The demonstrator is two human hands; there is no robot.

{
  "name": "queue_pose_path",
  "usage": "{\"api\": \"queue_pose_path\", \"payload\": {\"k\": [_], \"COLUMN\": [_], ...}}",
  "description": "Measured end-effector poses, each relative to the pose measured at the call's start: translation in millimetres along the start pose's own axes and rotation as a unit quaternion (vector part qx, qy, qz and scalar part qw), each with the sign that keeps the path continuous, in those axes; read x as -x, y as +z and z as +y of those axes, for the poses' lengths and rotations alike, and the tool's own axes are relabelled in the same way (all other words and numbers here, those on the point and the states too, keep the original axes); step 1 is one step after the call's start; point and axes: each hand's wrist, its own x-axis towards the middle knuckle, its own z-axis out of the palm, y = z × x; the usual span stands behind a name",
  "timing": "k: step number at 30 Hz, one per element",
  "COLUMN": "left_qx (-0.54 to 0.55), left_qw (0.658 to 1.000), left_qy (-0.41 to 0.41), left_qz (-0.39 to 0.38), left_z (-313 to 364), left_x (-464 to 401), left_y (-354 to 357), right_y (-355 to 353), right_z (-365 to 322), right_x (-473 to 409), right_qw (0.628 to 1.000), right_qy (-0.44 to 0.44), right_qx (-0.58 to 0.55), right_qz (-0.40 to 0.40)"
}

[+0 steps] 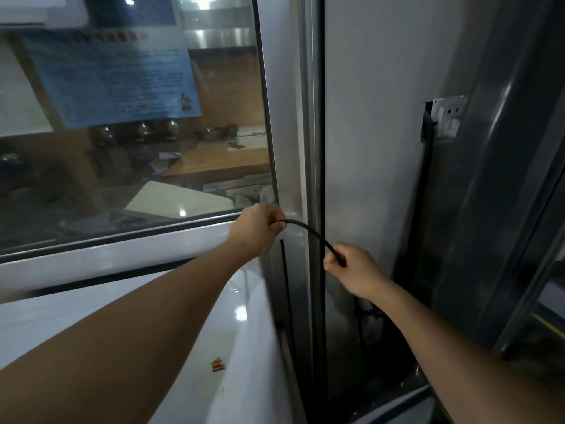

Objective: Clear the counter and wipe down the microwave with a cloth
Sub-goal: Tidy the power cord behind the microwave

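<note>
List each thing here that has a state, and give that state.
Black cable: arched between both hands, gripped at each end of the arch.
Left hand: fingers curled round the cable.
Right hand: fingers curled round the cable.
Wall socket: no plug visible in it.
Blue notice: stuck flat on the window glass.

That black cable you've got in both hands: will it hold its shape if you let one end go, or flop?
Probably flop, though not fully limp: the black cable bows in a smooth arc between the left hand and right hand, suggesting some springiness. It looks thin, so likely light. Both hands curl tightly round it, so its smooth jacket may slide through a loose hold.
</note>
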Motion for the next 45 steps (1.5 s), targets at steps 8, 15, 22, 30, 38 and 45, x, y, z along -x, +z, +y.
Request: {"api": "queue_pose_path", "payload": {"k": [8,15,22,30,38,45], "left_qx": [0.028,-0.097,-0.175,-0.058,-0.095,-0.084], "left_qw": [0.998,0.991,0.973,0.994,0.98,0.97], "left_qy": [-0.01,0.096,0.151,0.068,0.16,0.227], "left_qz": [0.052,0.016,0.015,0.06,0.068,0.029], "left_z": [-2.0,56.5,106.3,102.2,120.9,141.0], "left_x": [10.7,13.6,19.6,29.5,47.2,66.5], "left_y": [-8.9,-25.2,-40.5,-78.0,-99.1,-113.4], "right_y": [-8.4,-46.2,-75.8,-83.4,-110.8,-125.7], "right_z": [23.1,-25.8,-60.8,-28.2,-80.2,-119.3], "right_x": [18.1,20.9,28.4,56.8,87.0,126.1], "right_qw": [0.996,0.987,0.986,0.996,0.982,0.979], "right_qy": [0.009,-0.058,-0.084,0.027,-0.018,-0.014], "right_qx": [0.037,0.013,-0.003,0.021,0.08,0.081], "right_qz": [0.081,0.149,0.141,0.088,0.172,0.185]}}
